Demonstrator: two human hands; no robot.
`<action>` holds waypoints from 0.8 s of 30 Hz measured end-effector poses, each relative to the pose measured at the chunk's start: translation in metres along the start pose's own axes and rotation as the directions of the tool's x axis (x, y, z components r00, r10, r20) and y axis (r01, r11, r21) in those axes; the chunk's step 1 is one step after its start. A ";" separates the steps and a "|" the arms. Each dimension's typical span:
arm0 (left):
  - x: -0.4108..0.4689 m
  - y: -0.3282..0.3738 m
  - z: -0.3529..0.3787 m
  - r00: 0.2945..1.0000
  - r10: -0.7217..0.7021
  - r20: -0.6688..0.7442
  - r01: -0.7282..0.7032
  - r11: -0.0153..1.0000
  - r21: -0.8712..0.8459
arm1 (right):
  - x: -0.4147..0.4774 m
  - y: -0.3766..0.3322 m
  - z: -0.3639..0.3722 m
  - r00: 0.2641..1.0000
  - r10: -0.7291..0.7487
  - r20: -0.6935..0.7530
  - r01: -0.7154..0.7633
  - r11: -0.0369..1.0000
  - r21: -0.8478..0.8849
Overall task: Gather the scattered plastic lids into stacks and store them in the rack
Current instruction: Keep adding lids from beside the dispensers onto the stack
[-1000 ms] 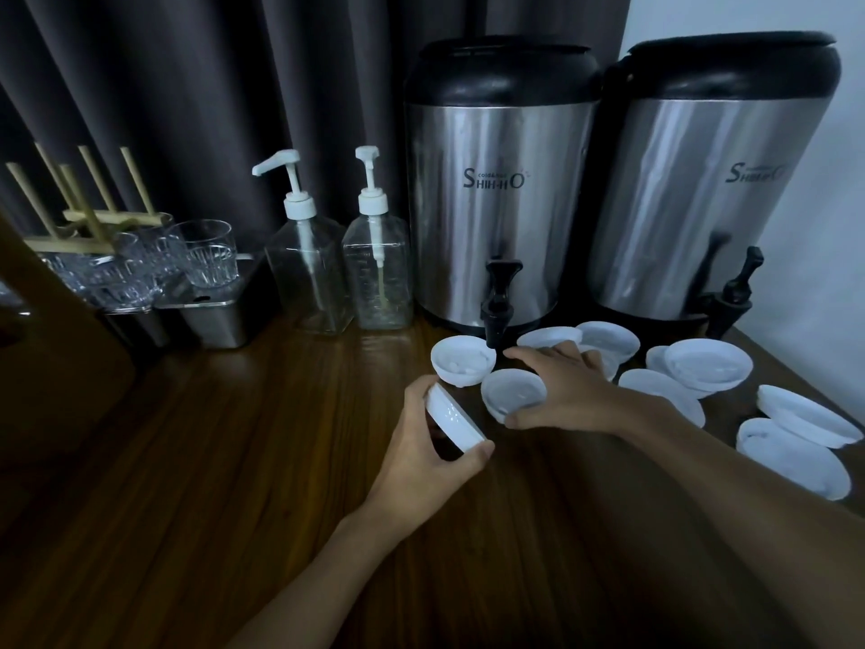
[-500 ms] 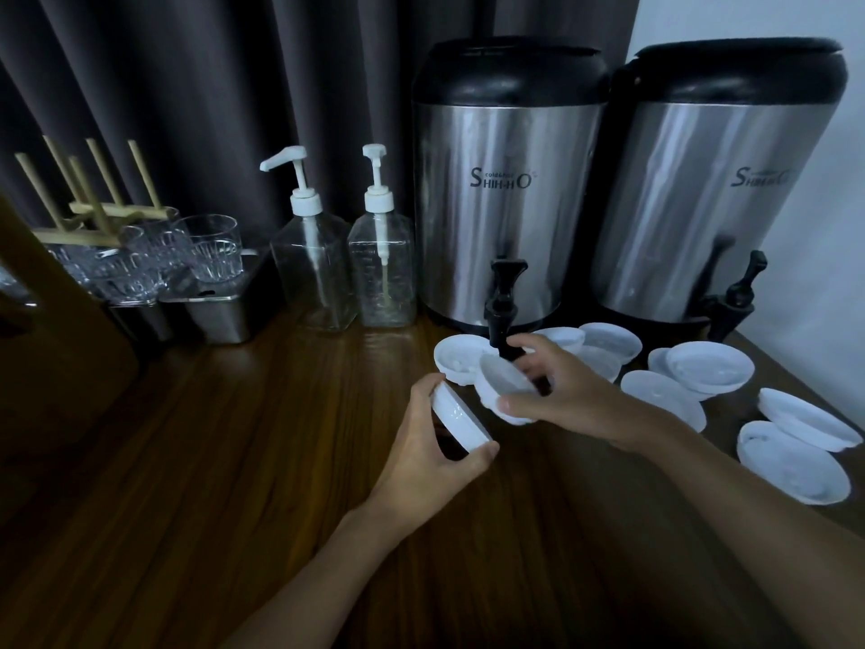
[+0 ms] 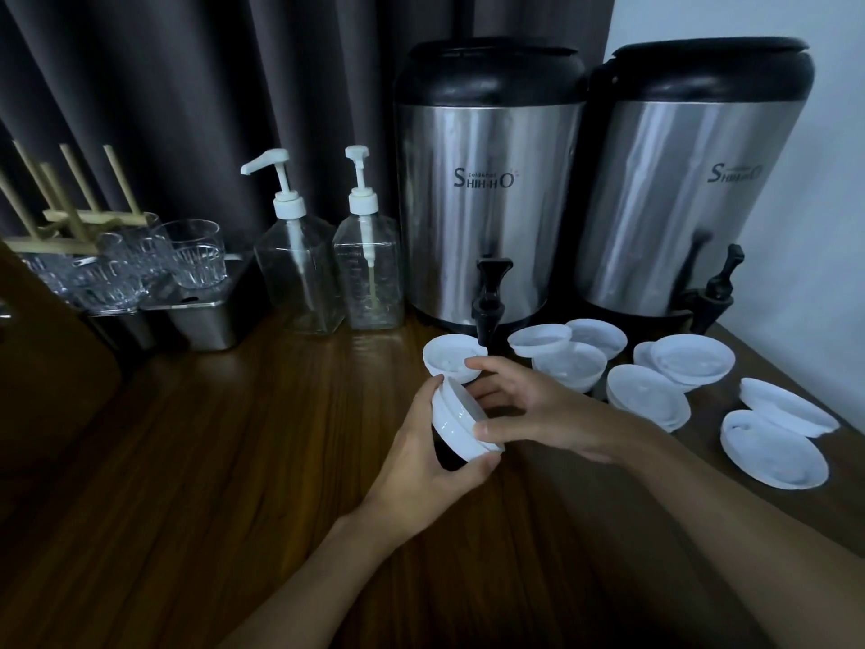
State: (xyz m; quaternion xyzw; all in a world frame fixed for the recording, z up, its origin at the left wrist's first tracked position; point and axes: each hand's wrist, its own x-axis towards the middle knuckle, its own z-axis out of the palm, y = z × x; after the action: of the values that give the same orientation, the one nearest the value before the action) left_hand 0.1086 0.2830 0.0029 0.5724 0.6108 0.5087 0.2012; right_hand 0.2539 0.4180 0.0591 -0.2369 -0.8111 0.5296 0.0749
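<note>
Lid stack (image 3: 461, 426): white plastic lids nested together, count unclear; held tilted on edge above the counter (image 3: 234, 461), in front of the left dispenser's tap (image 3: 489, 292)
Left hand (image 3: 421, 466): wrapped round the stack from behind, thumb on the upper rim, fingertips under the lower rim; a firm hold
Right hand (image 3: 538, 409): thumb pressing the stack's near rim; fingers spread and loosely bent, nothing enclosed
Nearest loose lid (image 3: 449, 360): flat on the counter just below and left of the tap, between tap and stack, touching the right forefinger tip
Deciding relation: this lid lies beyond the stack, toward the tap; the stack's open face is turned up toward the right hand, which is nearer, so that hand judged best placed to lift it across
Remaining lids (image 3: 648, 398): scattered right of the tap, several overlapping, the farthest pair well right
Wooden peg rack (image 3: 70, 213): far left of the tap, above drinking glasses (image 3: 196, 255); presumed storage point
Progress: judged early; most lids ungathered
Risk: the tap overhangs the nearest lid
</note>
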 end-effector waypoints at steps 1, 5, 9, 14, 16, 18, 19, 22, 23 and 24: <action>0.000 0.000 0.000 1.000 0.003 0.010 -0.003 1.000 -0.003 | 0.000 -0.001 -0.001 1.000 -0.003 0.016 0.003 1.000 -0.007; 0.001 -0.003 0.001 1.000 0.015 0.021 -0.016 1.000 0.021 | -0.002 -0.005 -0.001 0.999 -0.023 0.047 0.025 0.998 -0.050; -0.001 0.000 0.002 0.998 0.055 0.027 -0.057 0.996 0.070 | -0.005 -0.007 0.004 0.997 -0.037 0.065 0.045 0.992 -0.118; -0.003 -0.002 0.003 0.995 0.085 0.058 -0.091 0.989 0.113 | -0.002 -0.001 0.007 0.995 -0.054 0.086 0.066 0.988 -0.139; -0.003 -0.004 0.003 0.995 0.076 0.058 -0.083 0.990 0.116 | -0.002 0.001 0.008 0.993 -0.062 0.104 0.077 0.986 -0.145; -0.002 -0.005 0.003 0.997 0.062 0.043 -0.066 0.993 0.101 | 0.001 0.001 0.009 0.993 -0.064 0.100 0.079 0.986 -0.147; -0.001 -0.005 0.003 0.998 0.048 0.026 -0.050 0.995 0.084 | 0.003 0.000 0.010 0.993 -0.060 0.099 0.075 0.985 -0.156; 0.000 -0.006 -0.002 0.999 -0.007 -0.040 0.008 0.999 0.033 | 0.012 -0.002 0.013 0.993 -0.062 0.103 0.081 0.978 -0.190; 0.001 -0.007 -0.006 0.998 -0.024 -0.061 0.027 0.999 0.036 | 0.016 -0.002 0.014 0.996 -0.069 0.051 0.078 0.979 -0.187; 0.001 -0.008 -0.010 0.996 -0.040 -0.076 0.043 0.998 0.045 | 0.020 -0.002 0.014 0.997 -0.071 -0.039 0.063 0.982 -0.178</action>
State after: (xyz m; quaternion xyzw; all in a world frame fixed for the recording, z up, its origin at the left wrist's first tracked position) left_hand 0.0964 0.2813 0.0006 0.5446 0.6414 0.5110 0.1754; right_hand 0.2306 0.4149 0.0523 -0.2271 -0.8604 0.4473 0.0899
